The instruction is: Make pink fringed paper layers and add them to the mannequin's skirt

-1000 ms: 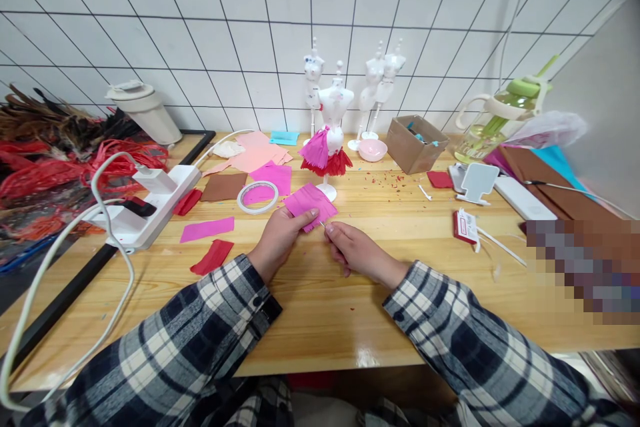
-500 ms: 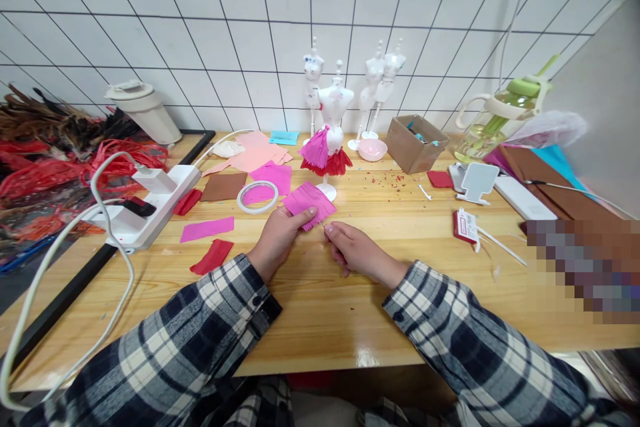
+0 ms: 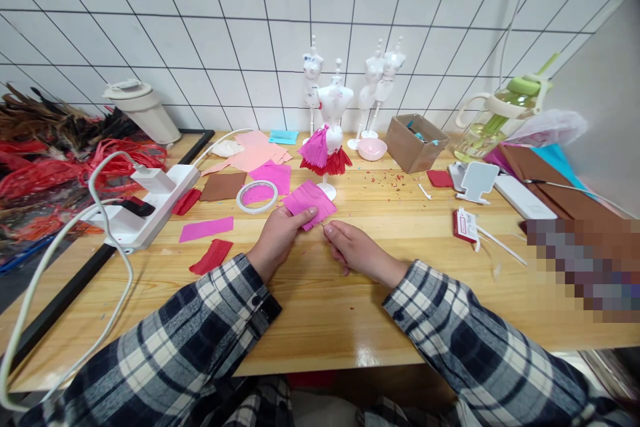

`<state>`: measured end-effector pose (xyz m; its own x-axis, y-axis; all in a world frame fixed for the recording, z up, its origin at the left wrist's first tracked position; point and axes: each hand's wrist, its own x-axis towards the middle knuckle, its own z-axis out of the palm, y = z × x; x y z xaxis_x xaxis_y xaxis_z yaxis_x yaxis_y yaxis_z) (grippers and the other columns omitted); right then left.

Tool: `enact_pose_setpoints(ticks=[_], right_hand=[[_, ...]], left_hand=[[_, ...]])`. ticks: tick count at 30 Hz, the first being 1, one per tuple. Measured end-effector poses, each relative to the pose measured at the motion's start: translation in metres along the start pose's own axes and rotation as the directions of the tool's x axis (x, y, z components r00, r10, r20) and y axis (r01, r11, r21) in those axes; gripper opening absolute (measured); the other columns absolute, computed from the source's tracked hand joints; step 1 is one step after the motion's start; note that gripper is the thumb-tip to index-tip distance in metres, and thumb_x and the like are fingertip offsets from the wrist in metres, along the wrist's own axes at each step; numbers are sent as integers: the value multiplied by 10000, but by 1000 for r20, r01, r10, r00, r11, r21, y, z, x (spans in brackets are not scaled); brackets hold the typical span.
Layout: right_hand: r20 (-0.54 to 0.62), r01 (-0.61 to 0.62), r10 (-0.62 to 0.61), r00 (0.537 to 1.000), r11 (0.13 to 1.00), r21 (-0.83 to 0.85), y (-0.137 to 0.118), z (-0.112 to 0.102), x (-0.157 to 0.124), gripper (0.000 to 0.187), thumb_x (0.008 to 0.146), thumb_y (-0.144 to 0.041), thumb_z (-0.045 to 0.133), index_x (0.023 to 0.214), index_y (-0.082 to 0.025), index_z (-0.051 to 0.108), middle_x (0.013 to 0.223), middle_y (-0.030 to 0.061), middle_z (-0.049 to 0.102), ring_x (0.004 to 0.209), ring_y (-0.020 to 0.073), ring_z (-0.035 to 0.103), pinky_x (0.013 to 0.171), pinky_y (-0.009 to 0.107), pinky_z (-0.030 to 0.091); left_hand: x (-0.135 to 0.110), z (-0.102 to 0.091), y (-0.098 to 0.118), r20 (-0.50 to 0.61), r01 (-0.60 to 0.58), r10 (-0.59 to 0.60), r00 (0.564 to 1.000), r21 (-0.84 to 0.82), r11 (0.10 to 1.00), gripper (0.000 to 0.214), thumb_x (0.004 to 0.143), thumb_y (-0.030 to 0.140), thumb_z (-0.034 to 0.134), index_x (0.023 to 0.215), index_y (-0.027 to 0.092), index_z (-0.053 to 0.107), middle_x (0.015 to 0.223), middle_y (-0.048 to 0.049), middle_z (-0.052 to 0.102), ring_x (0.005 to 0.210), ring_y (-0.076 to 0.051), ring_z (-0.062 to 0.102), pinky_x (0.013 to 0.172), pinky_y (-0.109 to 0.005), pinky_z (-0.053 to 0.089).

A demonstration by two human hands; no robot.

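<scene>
My left hand [image 3: 281,235] pinches a piece of pink crepe paper [image 3: 309,201] between thumb and fingers, with the thumb lying on top. Small gathers show along the paper's lower edge. My right hand [image 3: 357,247] is closed in a pinch just to the right. From its fingertips a thin, stick-like thing [image 3: 321,223] pokes out and meets the paper's lower edge; its kind is too small to tell. Just behind the paper stands a white mini dress form [image 3: 336,99] wearing a pink crepe piece [image 3: 316,148] over a red fringed skirt [image 3: 334,164].
Left of my hands lie a tape roll [image 3: 257,197], a pink strip [image 3: 206,229], red paper [image 3: 211,257] and a power strip [image 3: 155,207]. Behind are a pink bowl [image 3: 373,149] and a cardboard box [image 3: 416,145]. A phone stand [image 3: 477,181] and bottle [image 3: 505,121] are at right.
Both hands stay almost where they were. The thin thing at my right fingertips now shows more clearly against the paper's lower edge.
</scene>
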<state>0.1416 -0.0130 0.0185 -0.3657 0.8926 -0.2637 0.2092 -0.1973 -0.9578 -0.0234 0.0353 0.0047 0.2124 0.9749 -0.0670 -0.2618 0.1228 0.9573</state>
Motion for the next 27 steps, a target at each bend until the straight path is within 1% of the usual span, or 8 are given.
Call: enact_pose_setpoints(ticks=[6, 10, 17, 22, 27], right_hand=[[-15, -28, 27, 1000, 1000, -6, 3, 0, 2, 353, 962, -544, 373, 836, -220, 435, 547, -75, 405, 427, 84, 402, 377, 185, 432], [-32, -13, 12, 999, 1000, -22, 5, 1, 2, 350, 960, -548, 377, 872, -218, 457, 548, -73, 418, 438, 90, 413, 382, 191, 446], [-11, 0, -1, 1000, 1000, -17, 2, 0, 1, 334, 963, -535, 370, 861, -223, 436, 544, -75, 414, 444, 90, 407, 387, 186, 445], [-3, 15, -15, 1000, 1000, -11, 2, 0, 2, 316, 969, -507, 360, 844, -224, 421, 540, -76, 397, 440, 93, 401, 375, 189, 443], [3, 18, -18, 1000, 1000, -15, 3, -1, 2, 320, 967, -502, 375, 811, -225, 409, 553, -79, 393, 427, 83, 396, 372, 187, 442]], left_hand=[[-1, 4, 4, -24, -16, 15, 1000, -46, 999, 303, 669, 332, 829, 887, 166, 701, 854, -21, 704, 762, -153, 599, 779, -282, 460], [-2, 5, 5, -18, -10, 9, 1000, -39, 999, 314, 666, 334, 830, 898, 166, 701, 880, -28, 710, 787, -162, 606, 814, -299, 462], [-2, 4, 4, -17, -3, 3, 1000, -9, 1000, 360, 649, 365, 836, 914, 158, 706, 884, -42, 716, 789, -177, 619, 815, -315, 473], [-2, 3, 3, 7, 16, -16, 1000, -3, 1000, 346, 666, 364, 826, 906, 150, 701, 863, -45, 717, 781, -180, 624, 811, -326, 476], [-2, 2, 2, 11, 10, -10, 1000, -9, 1000, 332, 671, 363, 824, 908, 163, 705, 868, -32, 720, 789, -177, 627, 818, -319, 472]])
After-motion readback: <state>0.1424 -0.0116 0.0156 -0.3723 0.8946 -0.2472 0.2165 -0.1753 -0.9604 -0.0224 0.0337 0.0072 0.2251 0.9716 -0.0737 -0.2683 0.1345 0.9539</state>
